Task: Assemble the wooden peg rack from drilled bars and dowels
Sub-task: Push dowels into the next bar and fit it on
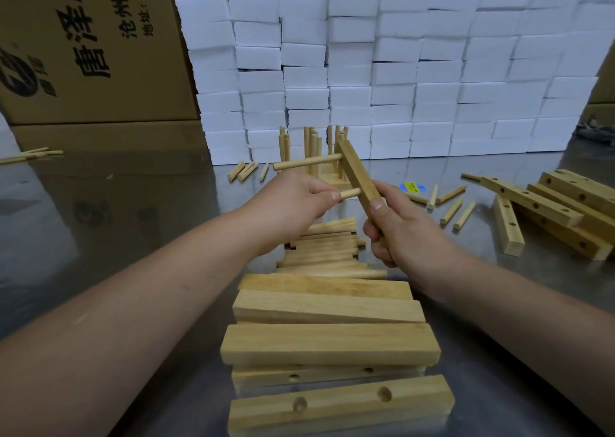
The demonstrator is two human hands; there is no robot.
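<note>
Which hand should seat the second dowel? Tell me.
Left. The left hand already pinches the second dowel with its tip at the bar; the right hand is occupied steadying that bar.

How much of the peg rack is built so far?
One dowel already sticks out of the bar gripped by the right hand. The left hand is pressing a second dowel against it. Finished racks stand behind; loose bars and dowels still wait.
</note>
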